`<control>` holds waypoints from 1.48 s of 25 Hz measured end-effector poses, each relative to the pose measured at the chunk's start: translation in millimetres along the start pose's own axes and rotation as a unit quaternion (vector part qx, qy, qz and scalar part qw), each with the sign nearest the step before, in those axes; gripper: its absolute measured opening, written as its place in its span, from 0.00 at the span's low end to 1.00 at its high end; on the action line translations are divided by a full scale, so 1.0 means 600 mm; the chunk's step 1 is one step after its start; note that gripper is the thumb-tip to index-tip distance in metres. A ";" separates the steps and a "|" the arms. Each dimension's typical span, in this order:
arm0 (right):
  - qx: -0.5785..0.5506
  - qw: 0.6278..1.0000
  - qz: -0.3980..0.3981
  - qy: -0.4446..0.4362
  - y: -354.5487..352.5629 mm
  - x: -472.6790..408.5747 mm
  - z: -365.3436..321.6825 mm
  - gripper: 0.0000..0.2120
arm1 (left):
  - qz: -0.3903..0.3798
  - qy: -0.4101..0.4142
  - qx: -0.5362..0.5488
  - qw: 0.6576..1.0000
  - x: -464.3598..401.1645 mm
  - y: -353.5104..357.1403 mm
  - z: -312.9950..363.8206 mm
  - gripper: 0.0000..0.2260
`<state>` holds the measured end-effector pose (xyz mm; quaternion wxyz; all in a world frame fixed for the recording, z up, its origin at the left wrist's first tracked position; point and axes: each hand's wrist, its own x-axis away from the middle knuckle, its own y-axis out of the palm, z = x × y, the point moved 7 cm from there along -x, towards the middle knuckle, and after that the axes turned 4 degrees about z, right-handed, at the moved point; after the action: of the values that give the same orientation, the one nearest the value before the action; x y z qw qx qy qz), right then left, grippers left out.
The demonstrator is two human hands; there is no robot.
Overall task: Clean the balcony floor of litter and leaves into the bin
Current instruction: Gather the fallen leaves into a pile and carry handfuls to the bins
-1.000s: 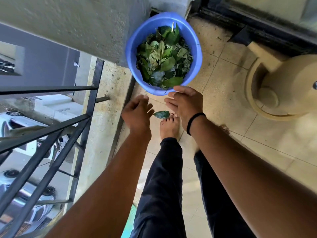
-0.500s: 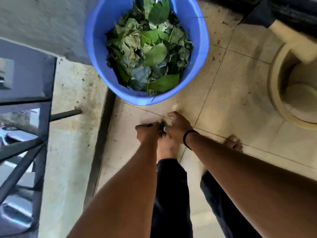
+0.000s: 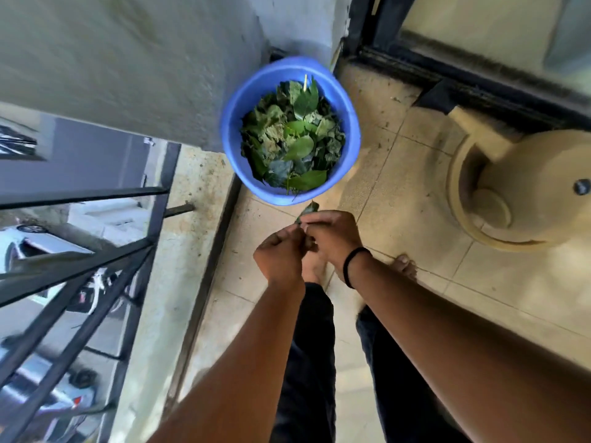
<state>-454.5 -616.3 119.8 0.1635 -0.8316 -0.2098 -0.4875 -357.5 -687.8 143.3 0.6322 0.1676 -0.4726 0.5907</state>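
While both hands, left [image 3: 281, 254] and right [image 3: 332, 238], pinch a leaf [image 3: 308, 210], the bin [image 3: 348, 123] sits just beyond

Floor [image 3: 399, 199] is beige tile with dark grout lines, kinda grubby with small specks of dirt up near the black door track. A blue bucket [image 3: 351, 129] stuffed with green leaves [image 3: 292, 139] sits right in the corner against the wall, and a big tan round base [image 3: 460, 199] stands off to the right. Two bare feet, one [image 3: 406, 265] clear, are planted on the tiles too.
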 end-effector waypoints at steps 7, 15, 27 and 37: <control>-0.010 0.997 -0.081 -0.011 -0.043 0.188 -0.205 0.24 | -0.005 0.095 0.000 0.995 0.142 -0.031 0.239 0.05; -0.130 0.967 0.052 -0.213 -0.342 0.702 -0.564 0.08 | -0.270 0.340 -0.174 0.884 0.645 0.009 0.526 0.09; -0.340 0.743 0.407 -0.409 -0.986 1.328 -0.343 0.06 | -0.682 0.427 -0.243 0.542 1.627 0.184 0.180 0.05; -0.443 0.579 0.594 -0.339 -1.296 1.540 0.146 0.06 | -0.786 0.372 -0.359 0.338 1.945 0.135 -0.374 0.06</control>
<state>-381.1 268.2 943.3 -0.0554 -0.8442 0.5331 0.0040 -509.7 191.5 932.1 0.9144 -0.0182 -0.0046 -0.4045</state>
